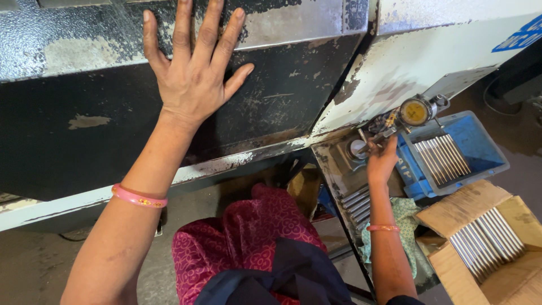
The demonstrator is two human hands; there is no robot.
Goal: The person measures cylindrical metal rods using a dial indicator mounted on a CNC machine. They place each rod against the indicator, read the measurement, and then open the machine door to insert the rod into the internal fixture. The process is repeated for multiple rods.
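Right hand [383,161], right of centre in the frame: fingers closed on the stem of a dial gauge [416,112], whose round yellow face sits just above and right of the knuckles, long axis slanting up-right. Left hand [192,70], upper left: fingers spread flat on the dark machine panel [84,121], holding nothing. Metal rods [443,157] lie in the blue tray [485,144], just right of the right hand.

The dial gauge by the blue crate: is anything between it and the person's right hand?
Nothing visible. The right hand is already at the fixture just below the dial gauge, fingers on it. The blue crate of metal rods sits off to the side, not between them.
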